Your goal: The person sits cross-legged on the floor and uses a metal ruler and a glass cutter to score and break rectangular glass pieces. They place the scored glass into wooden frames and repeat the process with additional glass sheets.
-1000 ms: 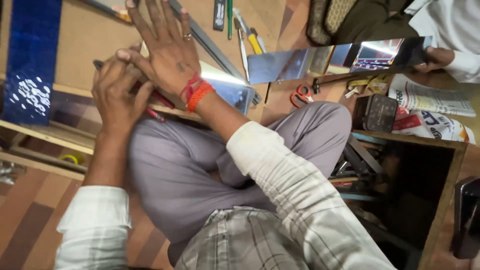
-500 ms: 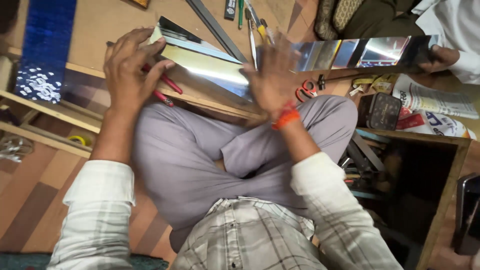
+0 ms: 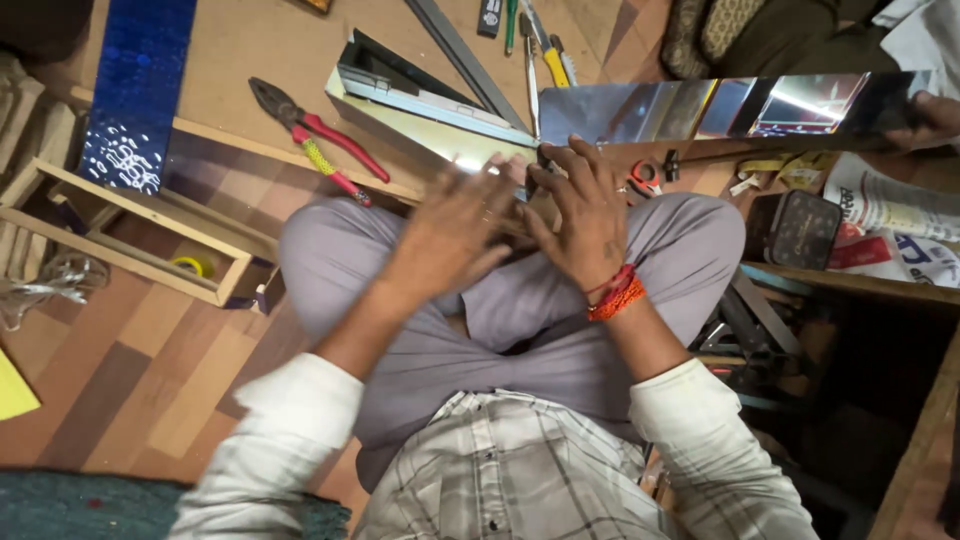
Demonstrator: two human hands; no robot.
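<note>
Head view: a folded sheet-metal piece (image 3: 420, 110), shiny and angular, is seen lying on the wooden board (image 3: 250, 60) just past the knees, its near edge hidden under the two hands. It is judged stiff, fairly light, smooth and slippery, with thin cut edges that could nick skin; a hold is best taken on the flat faces or along the fold, not on the raw rims. The left hand (image 3: 450, 230) is motion-blurred, fingers spread and mostly open, over the near corner of the piece; whether anything is gripped cannot be told. The right hand (image 3: 585, 215) is laid palm-down with fingers splayed beside it, at or on the sheet's edge, nothing clearly clasped; red thread bands (image 3: 615, 295) are worn at the wrist. Red-handled pliers (image 3: 315, 140) are lying on the board left of the sheet, apart from it. A long mirror-like metal strip (image 3: 720, 108) is stretched to the right, its far end held by another person's hand (image 3: 935, 110). Small red scissors (image 3: 645, 178), screwdrivers (image 3: 545, 50) and a grey flat bar (image 3: 460, 55) are scattered behind. A blue patterned panel (image 3: 135, 90) and a wooden frame (image 3: 130, 235) are seen at the left.
</note>
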